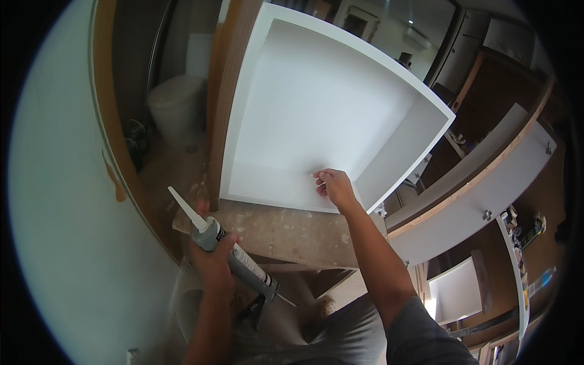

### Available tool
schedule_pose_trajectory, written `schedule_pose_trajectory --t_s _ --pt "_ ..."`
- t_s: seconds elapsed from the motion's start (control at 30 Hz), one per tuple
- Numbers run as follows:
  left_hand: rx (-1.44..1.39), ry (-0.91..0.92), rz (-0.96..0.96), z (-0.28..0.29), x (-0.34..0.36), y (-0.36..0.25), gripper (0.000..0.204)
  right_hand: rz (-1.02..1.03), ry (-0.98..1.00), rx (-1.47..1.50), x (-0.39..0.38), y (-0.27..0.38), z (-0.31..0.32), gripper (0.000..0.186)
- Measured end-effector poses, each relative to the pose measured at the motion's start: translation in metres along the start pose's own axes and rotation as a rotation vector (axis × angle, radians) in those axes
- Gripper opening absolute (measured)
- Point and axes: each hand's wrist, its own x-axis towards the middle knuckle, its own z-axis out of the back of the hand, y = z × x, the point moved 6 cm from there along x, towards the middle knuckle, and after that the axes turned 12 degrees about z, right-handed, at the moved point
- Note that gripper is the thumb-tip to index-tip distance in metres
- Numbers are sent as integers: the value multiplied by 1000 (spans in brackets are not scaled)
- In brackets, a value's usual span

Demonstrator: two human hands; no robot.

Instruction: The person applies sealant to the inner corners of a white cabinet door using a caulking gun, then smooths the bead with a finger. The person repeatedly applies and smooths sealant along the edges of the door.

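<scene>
My left hand (213, 258) is wrapped round a caulking gun (252, 277) loaded with a grey sealant tube, whose white nozzle (185, 208) points up and to the left. The gun's trigger end hangs low over my lap. Ahead stands a white open-fronted cabinet box (243, 109) on a stained wooden board (286, 234). My right hand (331, 187) reaches into the box near its bottom panel, with thumb and fingers pinched together. Whatever lies between those fingertips, if anything, is too small to make out.
A brown wooden post (225, 91) stands against the box's left side. Beyond the doorway is a white toilet (176, 103). A pale wall (67, 182) runs close on the left. White curved panels (450, 237) and a cluttered shelf lie to the right.
</scene>
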Motion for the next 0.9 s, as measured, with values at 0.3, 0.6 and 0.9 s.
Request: schedule_pose_trajectory --t_s 0.3,0.6,0.9 --pt "83 30 -2 6 20 19 92 -29 -68 -227 26 -7 -9 31" --pt "94 37 46 6 23 25 90 -162 -47 -86 24 -7 -17 26" --pt "152 28 30 10 27 33 89 -270 -29 8 17 1 -42 20"
